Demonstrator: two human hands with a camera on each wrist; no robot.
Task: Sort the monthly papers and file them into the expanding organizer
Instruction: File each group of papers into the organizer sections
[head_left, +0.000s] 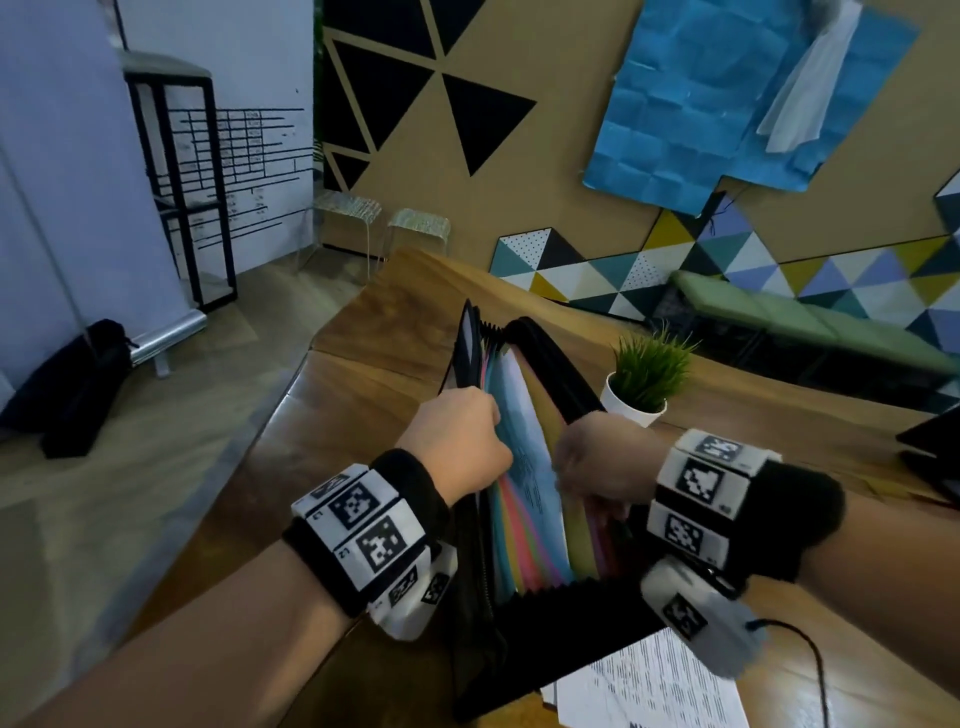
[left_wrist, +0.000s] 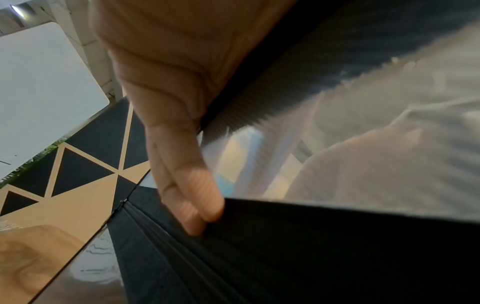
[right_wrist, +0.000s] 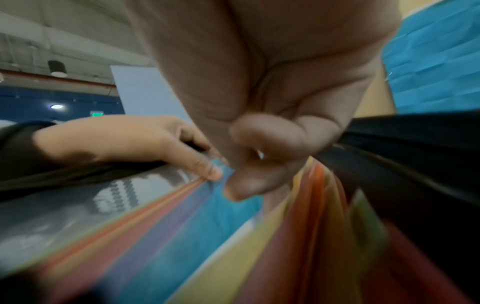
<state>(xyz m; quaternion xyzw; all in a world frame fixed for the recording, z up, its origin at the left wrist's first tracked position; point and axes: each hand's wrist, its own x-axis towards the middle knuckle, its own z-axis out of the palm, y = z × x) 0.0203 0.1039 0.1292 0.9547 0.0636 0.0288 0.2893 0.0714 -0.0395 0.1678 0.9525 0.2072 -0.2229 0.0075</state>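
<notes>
The black expanding organizer (head_left: 561, 608) stands open on the wooden table (head_left: 374, 332), its coloured dividers (head_left: 524, 540) fanned out. My left hand (head_left: 460, 434) reaches in from the left. Its straight fingers (left_wrist: 205, 209) press the left group of dividers back against the black wall (left_wrist: 311, 246). My right hand (head_left: 597, 465) dips into the right side, with fingers curled (right_wrist: 262, 135) and the thumb pinching at the yellow and orange divider tops (right_wrist: 306, 197). A printed sheet (head_left: 527, 452) stands in the open blue pocket (right_wrist: 207, 209) between the hands.
Loose printed papers (head_left: 660, 686) lie on the table just in front of the organizer. A small potted plant (head_left: 644, 379) stands close behind my right hand. A dark object (head_left: 935, 447) sits at the table's right edge.
</notes>
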